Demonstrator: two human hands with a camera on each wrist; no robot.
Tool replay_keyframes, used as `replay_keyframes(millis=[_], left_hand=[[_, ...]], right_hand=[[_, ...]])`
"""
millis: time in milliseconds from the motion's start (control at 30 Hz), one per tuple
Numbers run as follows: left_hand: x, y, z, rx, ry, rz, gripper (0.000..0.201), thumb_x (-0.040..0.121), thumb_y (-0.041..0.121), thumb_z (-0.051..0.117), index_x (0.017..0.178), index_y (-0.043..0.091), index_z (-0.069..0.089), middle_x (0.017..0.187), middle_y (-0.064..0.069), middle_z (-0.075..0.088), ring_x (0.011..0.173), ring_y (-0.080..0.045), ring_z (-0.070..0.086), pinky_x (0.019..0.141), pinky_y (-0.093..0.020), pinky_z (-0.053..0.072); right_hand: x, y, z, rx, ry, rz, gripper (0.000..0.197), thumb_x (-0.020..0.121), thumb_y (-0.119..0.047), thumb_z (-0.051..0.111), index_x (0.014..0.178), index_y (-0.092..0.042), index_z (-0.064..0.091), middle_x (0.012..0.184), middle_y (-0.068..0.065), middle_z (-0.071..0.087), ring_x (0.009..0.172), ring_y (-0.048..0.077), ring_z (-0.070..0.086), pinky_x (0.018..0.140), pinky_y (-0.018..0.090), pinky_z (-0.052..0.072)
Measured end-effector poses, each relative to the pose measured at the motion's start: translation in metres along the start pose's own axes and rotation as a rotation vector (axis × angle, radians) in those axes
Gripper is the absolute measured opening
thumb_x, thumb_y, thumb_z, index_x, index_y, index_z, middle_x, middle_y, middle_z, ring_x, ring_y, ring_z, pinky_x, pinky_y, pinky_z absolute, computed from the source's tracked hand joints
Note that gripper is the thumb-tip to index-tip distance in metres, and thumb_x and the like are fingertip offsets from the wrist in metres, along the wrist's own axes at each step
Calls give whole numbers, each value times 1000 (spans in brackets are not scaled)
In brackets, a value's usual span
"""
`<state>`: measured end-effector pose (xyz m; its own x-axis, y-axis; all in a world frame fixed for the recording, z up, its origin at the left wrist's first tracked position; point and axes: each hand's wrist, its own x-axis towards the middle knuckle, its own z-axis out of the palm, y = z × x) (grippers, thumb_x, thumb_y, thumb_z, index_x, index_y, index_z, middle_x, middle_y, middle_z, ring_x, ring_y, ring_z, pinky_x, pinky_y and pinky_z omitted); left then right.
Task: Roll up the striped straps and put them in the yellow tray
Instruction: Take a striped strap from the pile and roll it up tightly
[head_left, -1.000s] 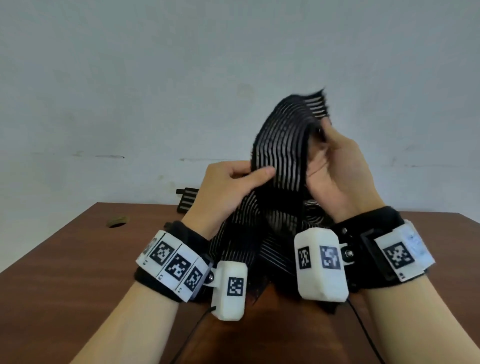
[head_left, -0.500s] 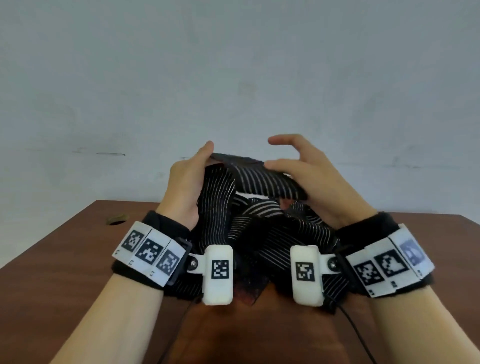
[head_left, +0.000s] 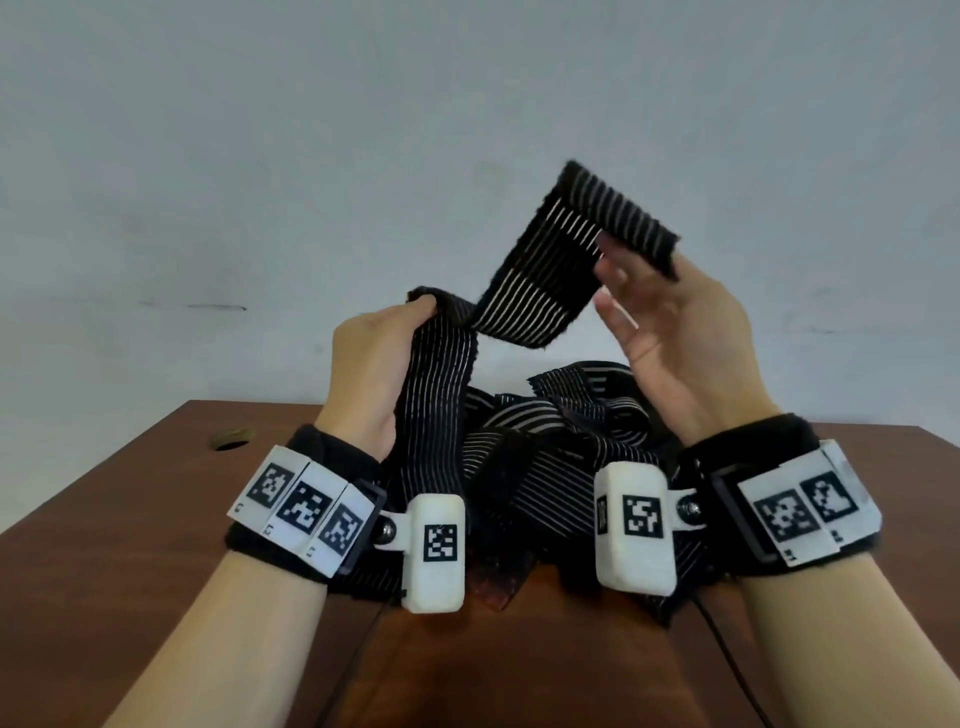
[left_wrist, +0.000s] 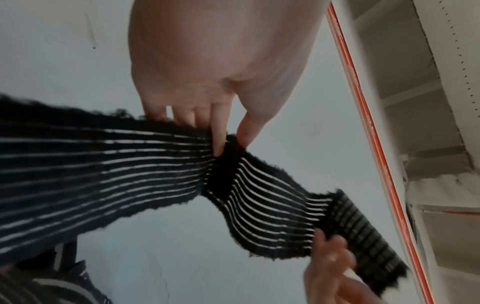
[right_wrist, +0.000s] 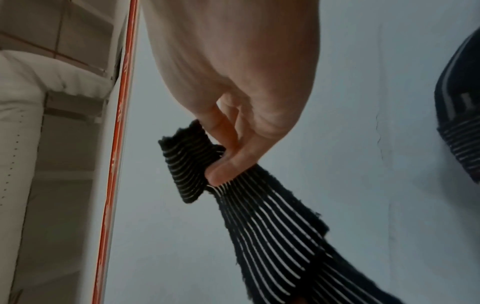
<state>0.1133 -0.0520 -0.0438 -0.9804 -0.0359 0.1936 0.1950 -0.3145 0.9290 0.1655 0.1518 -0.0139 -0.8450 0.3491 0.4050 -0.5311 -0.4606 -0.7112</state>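
Observation:
A black strap with thin white stripes (head_left: 535, 280) is stretched in the air between both hands. My left hand (head_left: 421, 312) grips it at a fold, and the left wrist view shows finger and thumb pinching the strap (left_wrist: 272, 201). My right hand (head_left: 623, 270) is higher and to the right and pinches the strap's end, which the right wrist view shows held between thumb and fingers (right_wrist: 215, 164). From my left hand the strap hangs down into a tangled pile of striped straps (head_left: 561, 431) on the table. No yellow tray is in view.
The brown wooden table (head_left: 130, 519) ends at a plain grey wall. A round hole (head_left: 231, 438) sits near its far left corner. Thin black cables (head_left: 353, 665) run from the wrist cameras toward me.
Half a second ago both hands held the strap low and level over the pile. Now my right hand has lifted its end up and to the right, while my left hand keeps the fold.

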Motion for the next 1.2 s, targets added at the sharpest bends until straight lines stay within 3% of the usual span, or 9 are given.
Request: replay_keyframes(millis=[133,300,367,500,700,800,933,1100,1200], left_hand=[[-6,2,10,-5,-36,107,24,100,27,67,100,6,80,90,-7,80,75,-14,76,64,-22,60],[2,-1,-1,-30,49,-5,10,96,15,71,97,7,76,79,-4,75,63,-14,71,54,-27,57],[8,-6,-5,-41,89,-9,13,96,11,70,107,8,76,89,-7,77,75,-19,75,66,-34,62],[10,-10,-7,-24,146,81,29,93,11,74,122,15,73,115,-3,74,102,-14,72,94,-36,60],[2,-11,4,-8,75,151,15,90,7,78,101,16,81,106,-5,79,99,-23,77,91,-39,62],[-2,-10,10,59,-15,215,31,89,0,74,110,23,80,114,0,77,99,-21,77,87,-40,63],[-6,-5,14,14,-133,173,56,90,-15,60,129,25,72,123,3,75,105,-19,75,88,-41,63],[-10,3,13,-124,-279,107,40,92,-6,64,123,17,74,110,-5,79,93,-21,76,77,-33,63],[-11,4,14,-195,-257,85,11,89,9,76,96,15,71,93,-6,75,79,-18,72,68,-31,61]], right_hand=[[-5,11,2,-295,-9,-25,22,91,0,72,113,-2,72,102,10,79,100,23,77,76,29,61],[-2,-1,-7,-366,255,-147,30,86,-38,83,78,-21,60,67,-6,62,61,10,56,53,24,47],[0,-6,-11,-359,316,-200,33,87,-37,81,74,-25,54,68,-7,49,60,10,44,56,25,43],[4,-15,-19,-279,386,-358,29,89,-24,75,75,-20,50,77,2,53,67,15,46,68,33,44],[-1,5,-9,-490,170,-204,24,94,-26,76,84,-10,61,72,-3,68,58,0,63,55,13,48],[-2,22,-3,-689,124,-234,37,89,-39,80,75,-9,62,72,6,69,67,12,64,68,32,54],[-5,31,1,-776,25,-169,30,90,-36,78,94,-8,68,87,11,78,86,34,76,85,57,60],[-6,30,2,-795,-45,-131,17,92,-26,76,107,-20,71,92,3,80,87,25,78,87,55,61],[-9,30,3,-819,-101,-192,14,93,-21,75,106,-20,76,99,-3,80,96,14,76,94,48,59]])
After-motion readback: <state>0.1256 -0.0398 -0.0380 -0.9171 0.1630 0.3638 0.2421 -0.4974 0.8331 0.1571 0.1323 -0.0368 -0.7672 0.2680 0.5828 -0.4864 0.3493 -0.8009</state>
